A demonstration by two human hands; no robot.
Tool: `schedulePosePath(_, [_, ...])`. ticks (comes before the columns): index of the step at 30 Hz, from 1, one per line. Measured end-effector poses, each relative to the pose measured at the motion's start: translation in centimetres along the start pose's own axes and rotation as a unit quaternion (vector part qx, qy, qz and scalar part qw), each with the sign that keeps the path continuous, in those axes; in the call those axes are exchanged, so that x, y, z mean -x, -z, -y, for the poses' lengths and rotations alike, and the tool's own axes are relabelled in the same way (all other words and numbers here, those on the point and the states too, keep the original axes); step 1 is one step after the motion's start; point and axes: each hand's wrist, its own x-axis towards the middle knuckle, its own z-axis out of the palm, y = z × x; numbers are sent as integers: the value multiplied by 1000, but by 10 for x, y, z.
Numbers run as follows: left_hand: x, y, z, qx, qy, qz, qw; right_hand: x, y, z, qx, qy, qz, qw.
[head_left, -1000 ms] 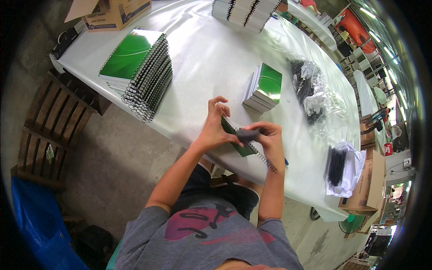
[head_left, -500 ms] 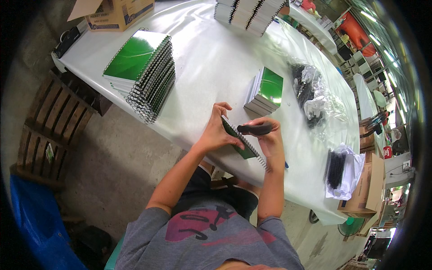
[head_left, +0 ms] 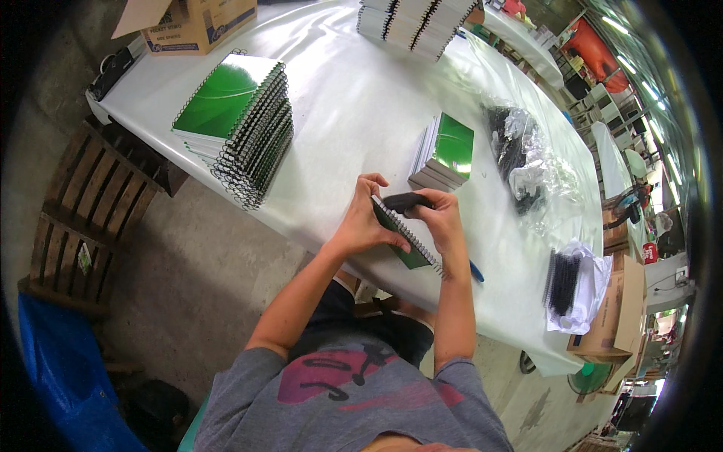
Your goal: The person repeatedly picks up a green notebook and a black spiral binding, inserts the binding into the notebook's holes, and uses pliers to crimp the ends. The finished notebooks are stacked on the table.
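Tilted on edge above the table's near side is a green spiral notebook [head_left: 413, 258], clasped between the thumb and fingers of my left hand [head_left: 363, 222]. Its wire coil [head_left: 423, 242] runs along the side facing my right. My right hand [head_left: 443, 223] is closed around a black tool [head_left: 407, 201], possibly pliers; its exact kind does not show. The tool's end lies against or just over the upper end of the coil. Just beyond my right hand stands a short stack of small green-covered books [head_left: 454, 147]. A blue pen [head_left: 476, 272] rests beside my right wrist.
Spiral-bound green notebooks [head_left: 226, 98] form a tall stack at left on the white-covered table [head_left: 346, 98]. Thick white books [head_left: 414, 26] stand at the far edge. Black coils in clear plastic [head_left: 523, 162] lie right, with more black coils [head_left: 562, 282] near a cardboard box [head_left: 606, 309].
My right hand has shifted slightly up and left, bringing the black tool from the coil's middle to its upper end. My left hand and the notebook stay nearly still.
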Motion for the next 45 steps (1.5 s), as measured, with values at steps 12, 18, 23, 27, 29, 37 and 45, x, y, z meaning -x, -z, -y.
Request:
schedulePosePath(12, [5, 2, 0, 5, -22, -14, 1000, 30, 9, 18, 314, 46, -98, 943])
schedulePosePath(18, [10, 9, -11, 143, 86, 21, 986, 81, 100, 9, 436, -93, -315, 838])
schedulePosePath(23, [13, 8, 13, 181, 86, 0, 980, 107, 84, -6, 573, 45, -347, 741])
schedulePosePath(27, [13, 8, 4, 254, 109, -42, 960, 116, 36, -17, 548, -11, -219, 807])
schedulePosePath(29, [12, 5, -3, 209, 98, -54, 972, 126, 22, -38, 629, 0, -244, 738])
schedulePosePath(37, [15, -2, -7, 195, 33, -131, 971, 127, 23, -40, 546, 52, -285, 786])
schedulePosePath(45, [18, 10, -44, -90, -193, -164, 963, 112, -45, 39, 425, 242, -162, 857])
